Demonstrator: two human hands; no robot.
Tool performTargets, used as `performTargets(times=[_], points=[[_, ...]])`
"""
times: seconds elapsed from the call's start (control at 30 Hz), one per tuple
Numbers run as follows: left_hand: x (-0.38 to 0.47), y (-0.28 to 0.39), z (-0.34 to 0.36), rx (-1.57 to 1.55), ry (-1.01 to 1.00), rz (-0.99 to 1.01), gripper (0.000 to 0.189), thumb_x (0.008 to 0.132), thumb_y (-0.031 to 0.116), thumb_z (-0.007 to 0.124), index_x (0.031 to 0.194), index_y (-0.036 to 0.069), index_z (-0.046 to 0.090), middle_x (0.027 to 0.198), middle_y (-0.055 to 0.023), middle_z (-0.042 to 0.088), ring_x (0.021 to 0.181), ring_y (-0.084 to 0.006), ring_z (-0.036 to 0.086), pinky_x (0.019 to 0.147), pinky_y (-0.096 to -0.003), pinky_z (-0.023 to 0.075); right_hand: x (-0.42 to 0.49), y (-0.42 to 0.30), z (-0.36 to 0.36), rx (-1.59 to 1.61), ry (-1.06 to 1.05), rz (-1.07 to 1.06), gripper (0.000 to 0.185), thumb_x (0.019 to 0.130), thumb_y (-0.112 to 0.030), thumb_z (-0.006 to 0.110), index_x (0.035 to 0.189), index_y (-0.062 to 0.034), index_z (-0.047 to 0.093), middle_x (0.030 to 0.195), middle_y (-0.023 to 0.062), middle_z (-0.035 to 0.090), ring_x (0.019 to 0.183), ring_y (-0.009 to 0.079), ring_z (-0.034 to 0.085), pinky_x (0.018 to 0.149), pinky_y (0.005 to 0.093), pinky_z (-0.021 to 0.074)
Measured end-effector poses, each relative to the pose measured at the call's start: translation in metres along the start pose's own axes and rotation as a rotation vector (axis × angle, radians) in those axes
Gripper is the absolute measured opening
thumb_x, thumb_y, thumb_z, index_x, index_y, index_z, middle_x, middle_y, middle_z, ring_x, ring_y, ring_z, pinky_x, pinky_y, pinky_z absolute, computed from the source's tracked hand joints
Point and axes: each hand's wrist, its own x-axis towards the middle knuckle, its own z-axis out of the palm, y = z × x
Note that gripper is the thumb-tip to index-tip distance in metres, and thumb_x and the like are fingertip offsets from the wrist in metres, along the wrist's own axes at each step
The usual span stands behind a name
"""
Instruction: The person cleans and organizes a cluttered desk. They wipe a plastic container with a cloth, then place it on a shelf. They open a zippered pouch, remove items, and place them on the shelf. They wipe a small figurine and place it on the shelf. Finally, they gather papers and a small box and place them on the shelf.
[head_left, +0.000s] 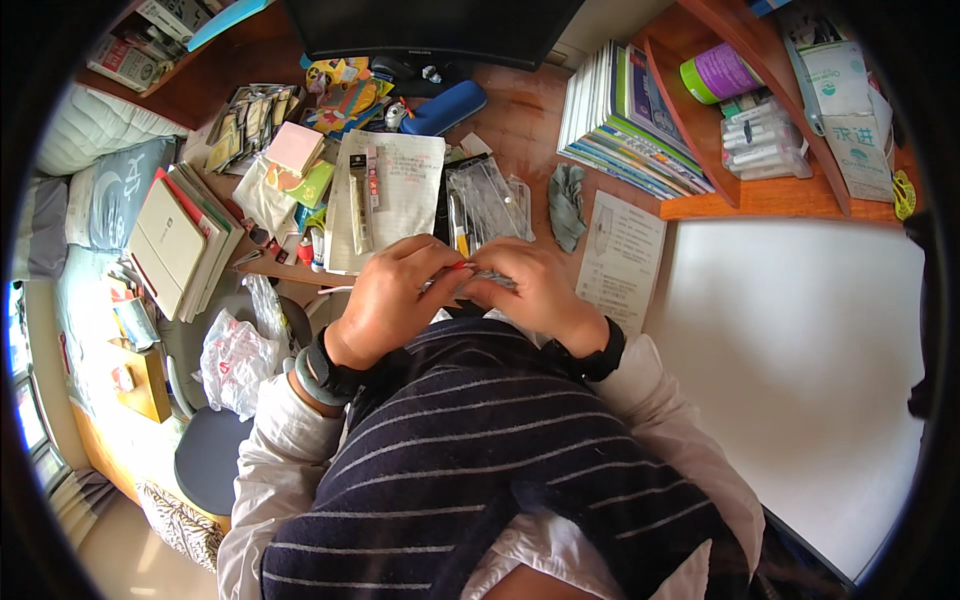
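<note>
My left hand (400, 300) and my right hand (536, 292) meet close to my body at the desk's front edge. Between their fingertips they pinch a small item with a red part (459, 265); some clear, crinkled plastic shows beside it. Most of it is hidden by the fingers. Just beyond my hands, clear plastic sleeves (491, 199) lie on something black, with a yellow-and-white pen-like item (461, 240) there. To their left, a packaged pen (361, 206) rests on handwritten lined paper (412, 169). A crumpled grey cloth (566, 202) lies to the right.
A blue zip case (448, 106) lies before the monitor (427, 30). Stacked books (630, 120) and a wooden shelf (750, 199) stand right, above a white board (787, 360). A printed sheet (622, 255) lies nearer. Notebooks (169, 244), a chair (214, 457) and a plastic bag (236, 360) are left.
</note>
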Motion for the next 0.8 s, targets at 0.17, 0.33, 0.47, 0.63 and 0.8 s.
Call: performTargets(times=[0.17,0.33,0.47,0.63,0.8], points=[[0.002,0.015,-0.007,0.054,0.058,0.174,0.018,0.083,0.006,0.071,0.099,0.000,0.066,0.090,-0.0133,0.065,0.080,-0.0316,0.065,0.068,-0.0371,0.0527,0.008,-0.011,-0.007,-0.080,0.033,-0.248,0.012,0.082,-0.009,0.070,0.088,-0.0003,0.065,0.087,0.0113,0.065,0.082,0.0318,0.062,0.075,0.0385,0.0498],[0.000,0.023,-0.014,0.169,0.172,0.369,0.018,0.076,0.007,0.074,0.092,0.004,0.067,0.087,-0.0076,0.064,0.076,-0.0257,0.065,0.064,-0.0356,0.0534,0.005,-0.025,-0.025,-0.045,0.151,-0.298,0.010,0.082,-0.005,0.069,0.089,0.0001,0.065,0.088,0.0113,0.067,0.087,0.0312,0.064,0.079,0.0379,0.0512],[-0.009,0.017,-0.034,0.284,0.225,0.313,0.018,0.073,0.008,0.077,0.086,0.004,0.066,0.084,-0.0068,0.062,0.072,-0.0241,0.062,0.062,-0.0343,0.0525,-0.003,-0.025,-0.045,0.057,0.274,-0.289,0.006,0.090,-0.006,0.063,0.092,0.0001,0.063,0.090,0.0114,0.070,0.087,0.0293,0.067,0.079,0.0372,0.0526],[-0.030,0.009,-0.059,0.376,0.239,0.211,0.017,0.073,0.004,0.075,0.087,0.003,0.067,0.082,-0.0070,0.063,0.073,-0.0251,0.062,0.064,-0.0343,0.0524,-0.013,-0.015,-0.060,0.318,0.412,-0.119,0.017,0.099,-0.014,0.055,0.095,0.0018,0.059,0.091,0.0179,0.069,0.084,0.0225,0.065,0.075,0.0310,0.0516],[-0.046,0.001,-0.067,0.391,0.238,0.153,0.017,0.073,0.002,0.074,0.088,0.003,0.067,0.084,-0.0077,0.065,0.073,-0.0259,0.062,0.066,-0.0355,0.0516,-0.018,-0.002,-0.060,0.387,0.427,-0.054,0.021,0.099,-0.018,0.056,0.095,0.0024,0.059,0.092,0.0153,0.069,0.082,0.0182,0.063,0.074,0.0285,0.0499]])
